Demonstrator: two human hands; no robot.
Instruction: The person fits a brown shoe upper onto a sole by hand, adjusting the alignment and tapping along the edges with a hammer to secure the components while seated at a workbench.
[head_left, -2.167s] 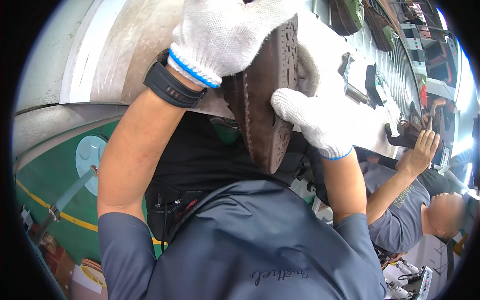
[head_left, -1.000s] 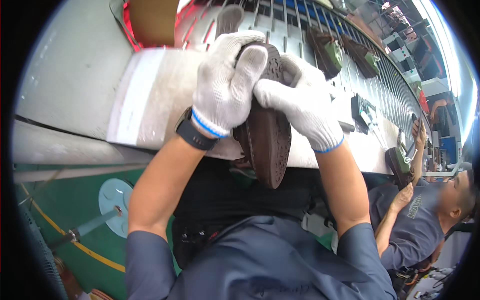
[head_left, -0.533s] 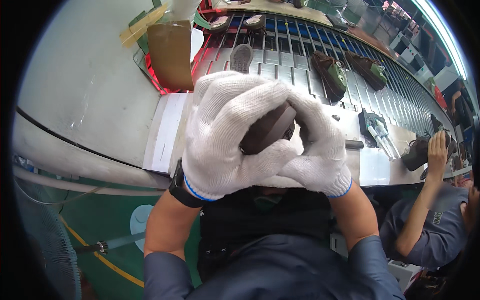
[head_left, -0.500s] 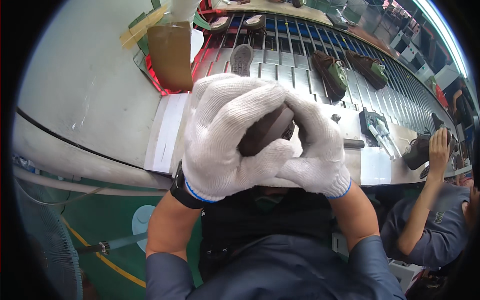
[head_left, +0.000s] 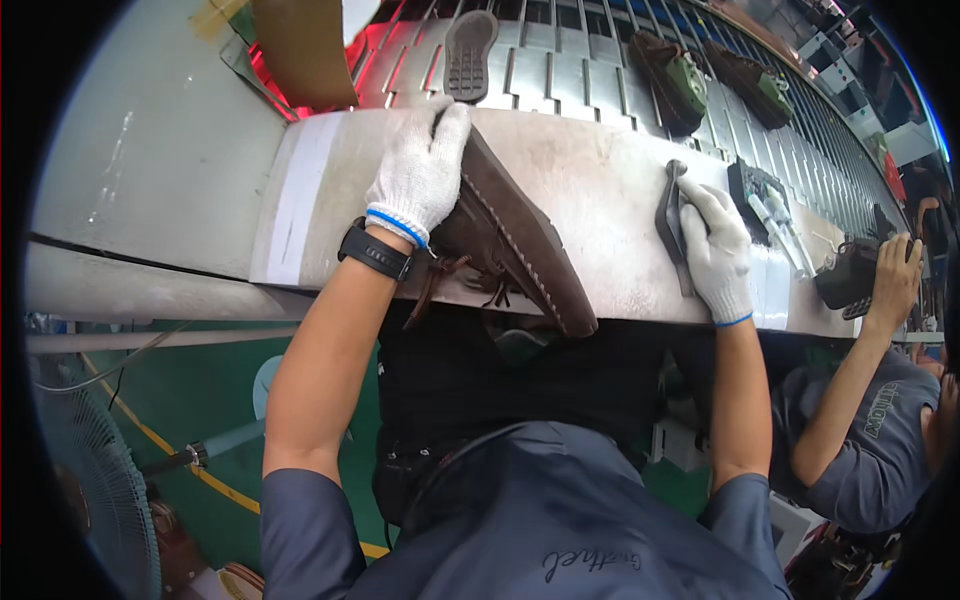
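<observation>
My left hand (head_left: 422, 165), in a white knitted glove, is closed around one end of a brown lace-up shoe (head_left: 515, 240). The shoe lies tilted on its side along the bench's near edge, its stitched sole edge facing up and right and its laces hanging toward me. To the right, my gloved right hand (head_left: 716, 240) has its fingers and thumb against a slim, dark metal hand tool (head_left: 672, 228) with a rounded far end. That tool rests on the pale bench top (head_left: 600, 215); the glove hides part of the grip.
Beyond the bench runs a slatted metal conveyor (head_left: 560, 75) carrying a loose sole (head_left: 470, 58) and brown-green shoes (head_left: 672, 85). A black holder with white tubes (head_left: 768, 210) sits right of my right hand. Further right, a co-worker's hand (head_left: 896, 280) holds a dark shoe (head_left: 845, 278).
My hands, earlier together around the brown shoe, have parted. The left has lowered the shoe to the bench edge; the right has let go of it and moved right to the metal tool.
</observation>
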